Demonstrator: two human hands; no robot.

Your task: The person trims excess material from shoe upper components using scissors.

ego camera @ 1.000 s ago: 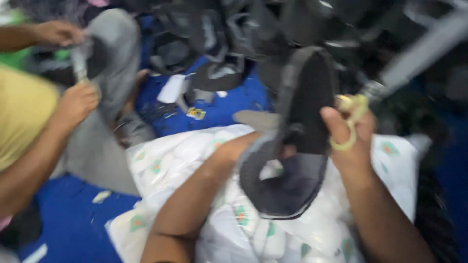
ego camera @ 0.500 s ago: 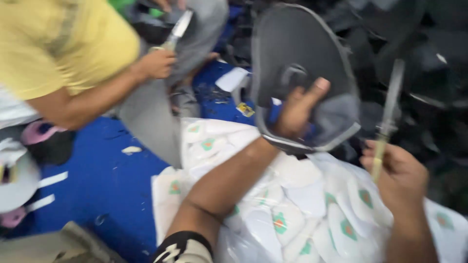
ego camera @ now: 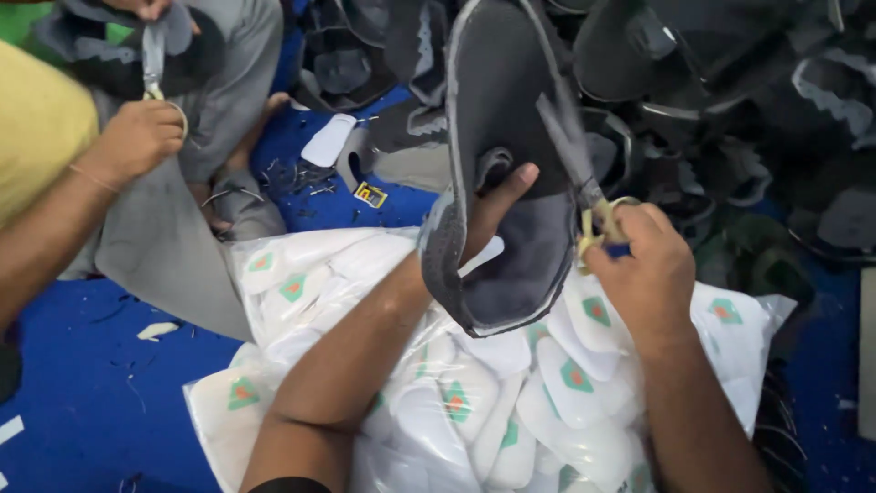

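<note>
Since the earlier frame, scissors [ego camera: 584, 173] brought from the right of the frame onto the grey shoe upper [ego camera: 502, 164], now held upright at upper centre. Left hand [ego camera: 488, 215] pinching the upper, thumb across its inner face. Right hand [ego camera: 643, 265] closed around the yellow scissor handles, blades laid against the upper's right edge. Below both forearms, a clear plastic bag [ego camera: 301, 283] of white insoles bearing small green diamond labels with red centres, filling lower centre. Blue floor covering [ego camera: 91, 383] at lower left, strewn with dark trimmings and white scraps. Heap of dark uppers [ego camera: 730, 82] across the upper right. At upper left, another person's hand [ego camera: 137, 137] gripping a second pair of scissors [ego camera: 153, 59] over grey material.
</note>
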